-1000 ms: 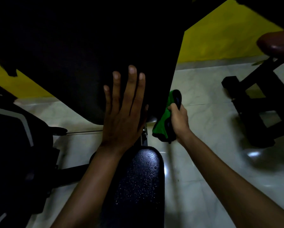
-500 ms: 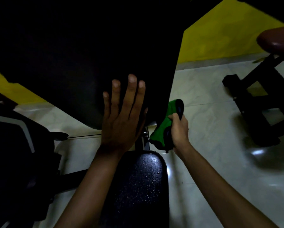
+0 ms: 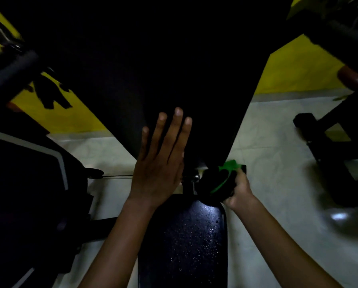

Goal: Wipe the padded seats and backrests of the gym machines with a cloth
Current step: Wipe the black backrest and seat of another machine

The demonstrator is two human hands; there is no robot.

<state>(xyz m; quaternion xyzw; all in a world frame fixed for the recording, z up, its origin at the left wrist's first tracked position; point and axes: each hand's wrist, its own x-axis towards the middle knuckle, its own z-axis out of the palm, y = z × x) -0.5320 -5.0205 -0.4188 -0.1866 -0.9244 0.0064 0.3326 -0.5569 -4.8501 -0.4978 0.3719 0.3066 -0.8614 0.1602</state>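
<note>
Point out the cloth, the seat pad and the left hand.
cloth (image 3: 225, 179): head view, green fold beside the knuckles.
seat pad (image 3: 192, 242): head view, wet top surface.
left hand (image 3: 159, 169): head view, back of the hand.

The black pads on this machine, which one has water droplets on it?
The lower seat pad, nearest the camera below both hands, glistens with droplets. The upright backrest above it shows none.

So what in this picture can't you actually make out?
- Backrest: head view, too dark to tell whether it is wet or wiped.
- Cloth: bunched in the right hand, so its full shape is hidden.
- Left hand: its palm faces away, so contact with the backrest is unclear.
- Seat: its near end is cut off by the bottom edge.
- Machine at right: blurred and cut by the frame edge.
</note>
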